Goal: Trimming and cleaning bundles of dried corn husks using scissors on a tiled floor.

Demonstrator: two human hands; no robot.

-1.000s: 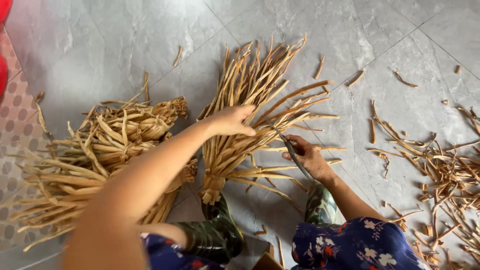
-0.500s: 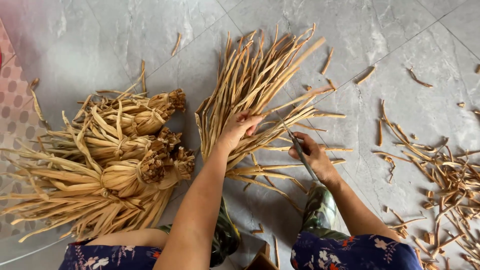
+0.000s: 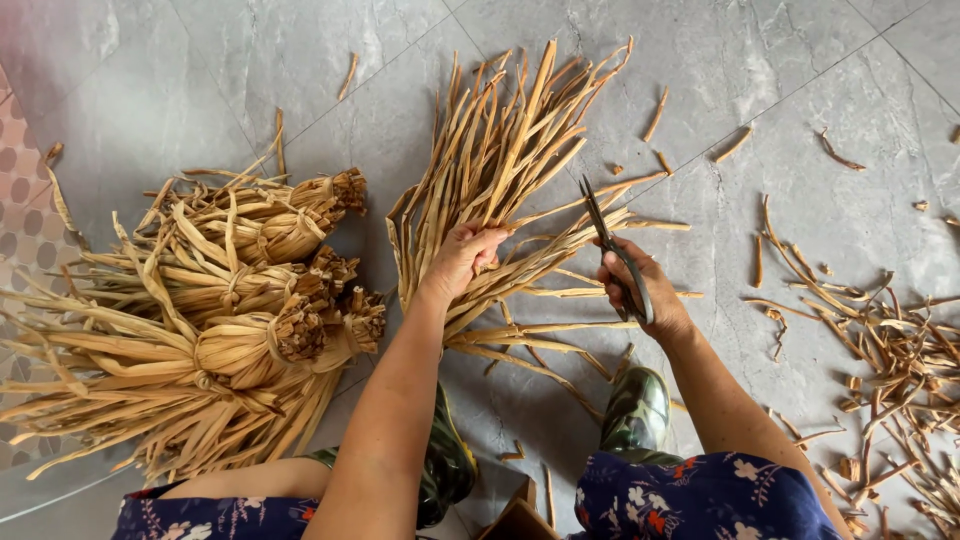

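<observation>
My left hand (image 3: pixel 462 258) grips a loose fan of dried, tan plant stalks (image 3: pixel 505 150) at mid-length, their ends spreading up and away over the grey tiled floor (image 3: pixel 250 60). My right hand (image 3: pixel 640 285) holds dark metal scissors (image 3: pixel 605 240), blades pointing up toward the stalks on the bundle's right side. Both forearms reach in from the bottom of the head view.
Several tied bundles of the same stalks (image 3: pixel 230 310) lie in a pile at the left. Cut scraps (image 3: pixel 890 350) litter the floor at the right. My two green boots (image 3: pixel 635 410) and floral-print legs (image 3: pixel 700 495) are at the bottom. A patterned mat (image 3: pixel 20 200) lies at the far left.
My left hand has closed around the loose stalks and raised them into a fan. My right hand has lifted the scissors up toward the stalks.
</observation>
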